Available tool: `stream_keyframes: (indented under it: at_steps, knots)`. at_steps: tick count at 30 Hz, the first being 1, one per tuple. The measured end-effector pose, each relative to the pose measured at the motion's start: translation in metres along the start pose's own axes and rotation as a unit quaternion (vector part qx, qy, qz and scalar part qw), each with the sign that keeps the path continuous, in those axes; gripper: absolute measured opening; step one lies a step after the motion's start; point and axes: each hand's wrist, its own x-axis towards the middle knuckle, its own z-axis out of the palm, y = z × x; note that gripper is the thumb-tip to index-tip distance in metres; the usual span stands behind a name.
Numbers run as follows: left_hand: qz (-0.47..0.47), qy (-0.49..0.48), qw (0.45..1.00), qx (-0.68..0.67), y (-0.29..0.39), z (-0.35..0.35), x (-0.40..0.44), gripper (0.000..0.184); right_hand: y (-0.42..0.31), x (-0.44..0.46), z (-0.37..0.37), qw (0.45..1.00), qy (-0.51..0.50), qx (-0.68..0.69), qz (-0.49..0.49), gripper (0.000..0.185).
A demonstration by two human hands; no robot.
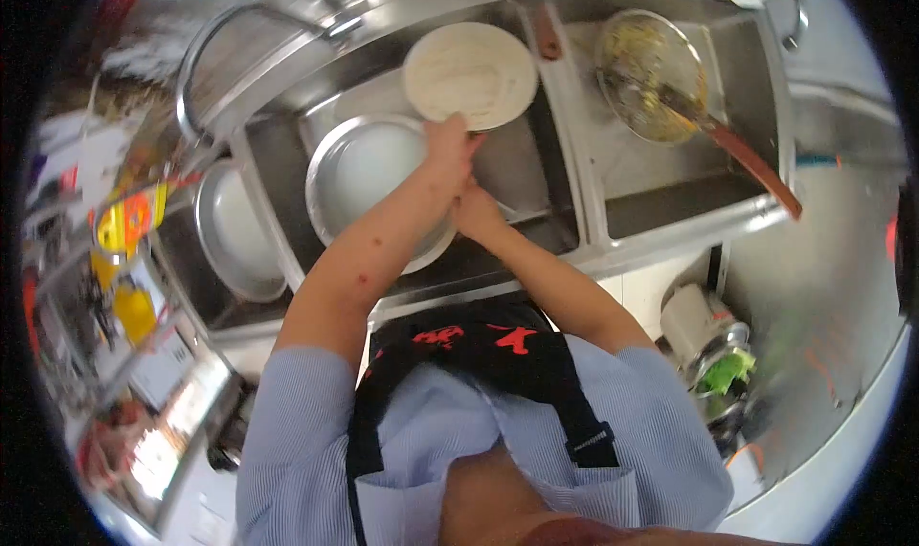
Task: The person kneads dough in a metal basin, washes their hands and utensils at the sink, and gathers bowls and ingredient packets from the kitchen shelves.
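Over the middle sink basin (pixel 522 178), my left hand (pixel 450 149) grips the lower edge of a round off-white plate (pixel 469 72), its thumb on the near rim. The plate's face carries faint smears. My right hand (pixel 479 213) is closed just below my left wrist; its fingers are partly hidden, and what they hold, if anything, cannot be made out. Beneath my left forearm a wide metal bowl (pixel 354 168) of whitish liquid sits in the same basin, partly covered by the arm.
In the right basin lies a strainer (pixel 651 77) with yellowish scraps, crossed by a wooden-handled tool (pixel 751 168). Another metal basin (pixel 239 230) stands in the left sink. A curved faucet (pixel 191 67) arches at left. Below right is a metal pot (pixel 699 326) near green leaves.
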Motion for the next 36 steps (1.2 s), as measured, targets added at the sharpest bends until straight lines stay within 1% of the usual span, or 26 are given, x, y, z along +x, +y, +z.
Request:
stream_keyframes:
  at_steps: [1,3,4,5,7,8,9,10,11,12,13,15,16,18,19,20,22,24,26,27,28,29,30,32,33,36]
  knots:
    - [-0.004,0.034,0.999,-0.001,-0.013,-0.004,0.010,0.045,0.003,0.000,0.004,1.000,0.017,0.005,-0.021,0.044]
    - [0.025,0.030,0.999,-0.002,-0.007,0.007,-0.011,0.046,-0.026,-0.006,-0.017,0.996,-0.081,-0.042,-0.011,0.047]
    - [0.048,0.002,0.998,-0.041,-0.022,0.005,0.001,0.047,-0.045,-0.008,-0.036,0.990,-0.127,-0.068,-0.007,0.048]
    - [0.011,0.049,0.998,-0.028,-0.017,0.013,0.000,0.043,-0.053,-0.006,-0.047,0.981,-0.166,-0.096,-0.001,0.050]
    - [-0.005,0.044,0.996,-0.081,-0.028,0.014,0.013,0.037,0.019,0.007,0.007,0.983,-0.063,-0.080,-0.150,0.048]
    - [0.021,0.063,0.995,-0.075,-0.040,0.015,0.019,0.033,0.025,0.006,0.003,0.982,-0.019,-0.025,-0.187,0.053]
    - [-0.018,0.082,0.991,-0.102,-0.052,0.010,0.032,0.033,0.027,0.003,-0.001,0.978,-0.025,0.013,-0.208,0.057]
    - [-0.001,0.060,0.990,-0.128,-0.056,0.005,0.032,0.030,0.029,0.000,-0.006,0.971,-0.034,0.050,-0.229,0.060]
    - [0.010,0.061,0.997,-0.051,-0.061,0.004,0.038,0.028,0.026,0.000,-0.015,0.968,-0.082,0.064,-0.230,0.062]
    - [0.048,0.121,0.986,-0.103,-0.052,0.013,0.028,0.019,0.017,-0.001,-0.019,0.976,-0.094,0.015,-0.194,0.058]
    - [-0.047,0.130,0.989,0.047,-0.060,0.002,0.034,0.021,0.011,-0.001,-0.021,0.982,-0.100,-0.036,-0.154,0.055]
    - [-0.064,0.053,0.995,0.053,-0.079,-0.003,0.030,0.025,0.021,-0.004,-0.020,0.977,-0.080,-0.029,-0.198,0.052]
    - [-0.028,-0.002,0.992,0.126,-0.065,-0.008,0.008,0.028,0.022,-0.001,-0.015,0.974,-0.067,-0.024,-0.217,0.050]
    - [0.040,-0.111,0.956,0.269,-0.016,-0.027,-0.059,0.035,0.006,0.005,-0.022,0.989,-0.040,0.020,-0.142,0.047]
    - [0.180,-0.074,0.906,0.375,-0.006,-0.051,-0.074,0.043,-0.008,0.006,-0.030,0.993,-0.027,0.041,-0.103,0.045]
    - [0.311,-0.032,0.826,0.469,0.005,-0.078,-0.089,0.055,-0.022,0.005,-0.038,0.996,-0.017,0.060,-0.062,0.044]
    - [0.364,0.119,0.733,0.562,0.044,-0.130,-0.114,0.061,-0.035,0.003,-0.045,0.995,0.001,0.094,0.023,0.041]
    - [0.272,0.229,0.753,0.554,0.051,-0.190,-0.108,0.064,-0.029,0.020,-0.043,0.995,0.006,0.093,-0.027,0.040]
    - [0.313,0.372,0.656,0.577,0.019,-0.254,-0.074,0.063,-0.024,0.034,-0.030,0.991,0.011,0.118,-0.065,0.039]
    - [0.239,0.344,0.736,0.532,0.028,-0.271,-0.069,0.060,-0.019,0.040,-0.027,0.987,0.017,0.140,-0.082,0.038]
    - [0.161,0.307,0.805,0.481,0.035,-0.286,-0.069,0.057,-0.025,0.038,-0.027,0.995,0.047,0.066,-0.063,0.037]
    - [0.154,0.287,0.839,0.435,0.043,-0.292,-0.070,0.054,-0.035,0.033,-0.025,0.996,0.078,-0.009,-0.044,0.036]
    - [0.146,0.269,0.870,0.387,0.051,-0.293,-0.072,0.051,-0.038,0.029,-0.025,0.994,0.090,-0.006,-0.061,0.035]
    - [0.114,0.252,0.871,0.406,0.069,-0.283,-0.082,0.048,-0.039,0.026,-0.022,0.989,0.103,0.005,-0.105,0.035]
    - [0.156,0.260,0.850,0.430,0.046,-0.303,-0.053,0.047,-0.037,0.026,-0.026,0.988,0.120,0.022,-0.097,0.034]
    - [0.153,0.191,0.869,0.431,0.053,-0.291,-0.079,0.045,-0.032,0.011,-0.031,0.981,0.166,0.063,-0.076,0.035]
